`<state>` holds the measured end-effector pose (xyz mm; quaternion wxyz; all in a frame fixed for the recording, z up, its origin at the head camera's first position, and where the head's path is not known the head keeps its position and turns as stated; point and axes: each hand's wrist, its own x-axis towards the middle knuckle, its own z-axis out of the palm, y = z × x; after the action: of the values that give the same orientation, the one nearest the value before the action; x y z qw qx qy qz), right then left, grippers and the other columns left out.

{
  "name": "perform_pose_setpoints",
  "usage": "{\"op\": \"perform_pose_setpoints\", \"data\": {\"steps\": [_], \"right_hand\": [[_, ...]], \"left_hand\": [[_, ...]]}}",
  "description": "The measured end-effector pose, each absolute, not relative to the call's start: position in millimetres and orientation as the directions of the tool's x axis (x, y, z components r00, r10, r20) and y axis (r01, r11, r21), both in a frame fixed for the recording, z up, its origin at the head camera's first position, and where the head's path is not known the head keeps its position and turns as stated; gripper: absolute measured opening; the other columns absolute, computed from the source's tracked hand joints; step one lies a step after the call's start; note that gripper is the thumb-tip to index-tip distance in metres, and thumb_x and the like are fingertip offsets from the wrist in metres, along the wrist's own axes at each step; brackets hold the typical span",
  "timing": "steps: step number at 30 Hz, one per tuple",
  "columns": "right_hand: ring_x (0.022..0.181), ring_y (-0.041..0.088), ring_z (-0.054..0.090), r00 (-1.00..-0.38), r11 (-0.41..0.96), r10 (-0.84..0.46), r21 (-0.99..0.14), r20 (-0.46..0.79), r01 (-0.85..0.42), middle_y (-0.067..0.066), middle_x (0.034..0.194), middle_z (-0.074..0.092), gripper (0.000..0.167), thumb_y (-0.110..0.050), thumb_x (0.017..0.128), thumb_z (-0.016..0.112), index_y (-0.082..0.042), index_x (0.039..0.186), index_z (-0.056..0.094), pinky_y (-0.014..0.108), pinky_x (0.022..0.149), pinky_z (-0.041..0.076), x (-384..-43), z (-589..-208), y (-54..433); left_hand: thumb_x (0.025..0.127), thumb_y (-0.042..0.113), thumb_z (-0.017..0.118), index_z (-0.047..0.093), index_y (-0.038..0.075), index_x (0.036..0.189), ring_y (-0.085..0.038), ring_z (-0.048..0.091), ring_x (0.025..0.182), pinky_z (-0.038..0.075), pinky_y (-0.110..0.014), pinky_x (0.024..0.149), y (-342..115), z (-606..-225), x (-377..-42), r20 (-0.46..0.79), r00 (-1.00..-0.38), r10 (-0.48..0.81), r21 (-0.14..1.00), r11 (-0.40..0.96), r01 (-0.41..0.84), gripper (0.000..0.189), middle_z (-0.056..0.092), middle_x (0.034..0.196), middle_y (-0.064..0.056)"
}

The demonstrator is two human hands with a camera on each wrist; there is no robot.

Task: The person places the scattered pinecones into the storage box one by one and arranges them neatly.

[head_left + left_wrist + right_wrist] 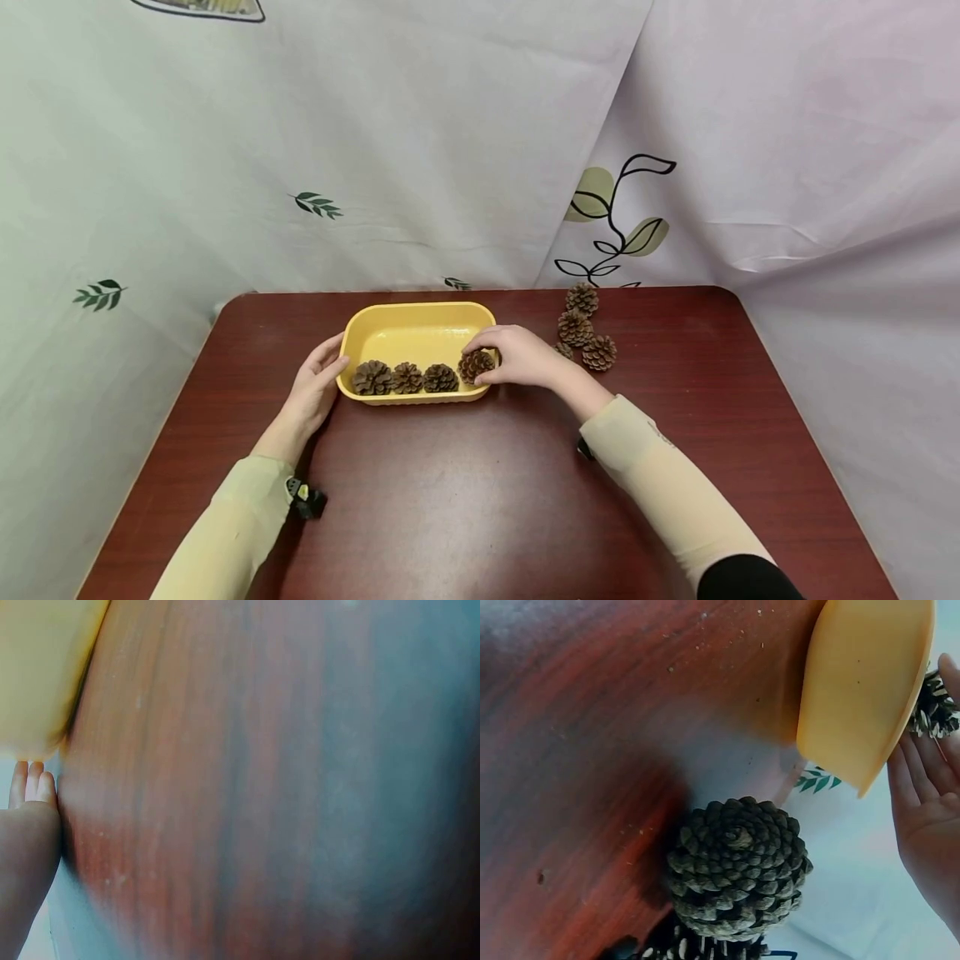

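Observation:
A shallow yellow plastic tray [420, 312] lies near the far edge of the table. Along its near wall sit three brown pine cones [407, 378] in a row. At the tray's left end, my left hand [313, 387] holds the side, thumb at the rim and fingers along the outer wall. My right hand [525, 358] reaches over the right end and pinches another pine cone [476, 366] between thumb and fingers, inside the tray beside the row. In the right wrist view that pine cone [933, 709] is partly hidden by the tray wall and the hand.
Several loose pine cones [576, 328] stand in a cluster on the table right of the tray, one partly behind my right hand. The dark red wooden table [450, 492] ends at a hanging white cloth [420, 150] printed with leaves.

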<state>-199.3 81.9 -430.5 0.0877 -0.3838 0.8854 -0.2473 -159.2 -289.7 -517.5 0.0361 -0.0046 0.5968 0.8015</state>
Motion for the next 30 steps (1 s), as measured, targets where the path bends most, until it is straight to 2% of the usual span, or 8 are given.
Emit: {"op": "perform_pose_setpoints", "data": {"steps": [10, 16, 30], "right_hand": [[0.129, 0.023, 0.068, -0.63, 0.584, -0.774, -0.45, -0.059, -0.676, 0.004, 0.131, 0.076, 0.041, -0.027, 0.089, 0.088, -0.013, 0.126, 0.077, 0.039, 0.116, 0.05, -207.9, -428.4, 70.4], [0.128, 0.02, 0.068, -0.63, 0.616, -0.769, -0.395, -0.11, -0.682, 0.002, 0.131, 0.076, 0.04, -0.029, 0.089, 0.087, -0.014, 0.125, 0.077, 0.038, 0.114, 0.051, -207.3, -425.2, 63.4], [0.128, 0.018, 0.068, -0.618, 0.625, -0.772, -0.352, -0.147, -0.697, -0.001, 0.131, 0.076, 0.04, -0.031, 0.09, 0.086, -0.018, 0.127, 0.077, 0.038, 0.113, 0.052, -210.3, -426.8, 59.8]], "left_hand": [[0.109, 0.001, 0.054, 0.063, 0.024, 0.137, 0.0, 0.067, 0.115, 0.056, -0.014, 0.094, -289.6, -515.7, -160.6, -0.062, -0.997, 0.054, 0.955, -0.287, -0.075, 0.037, 0.072, 0.128, 0.016], [0.11, 0.001, 0.053, 0.062, 0.024, 0.137, 0.0, 0.067, 0.115, 0.055, -0.014, 0.094, -289.4, -515.9, -161.2, -0.055, -0.997, 0.056, 0.954, -0.293, -0.069, 0.037, 0.072, 0.128, 0.016], [0.11, 0.001, 0.053, 0.062, 0.024, 0.137, 0.0, 0.067, 0.116, 0.055, -0.014, 0.095, -289.1, -516.3, -159.8, -0.055, -0.997, 0.05, 0.952, -0.299, -0.067, 0.037, 0.072, 0.127, 0.016]]}}
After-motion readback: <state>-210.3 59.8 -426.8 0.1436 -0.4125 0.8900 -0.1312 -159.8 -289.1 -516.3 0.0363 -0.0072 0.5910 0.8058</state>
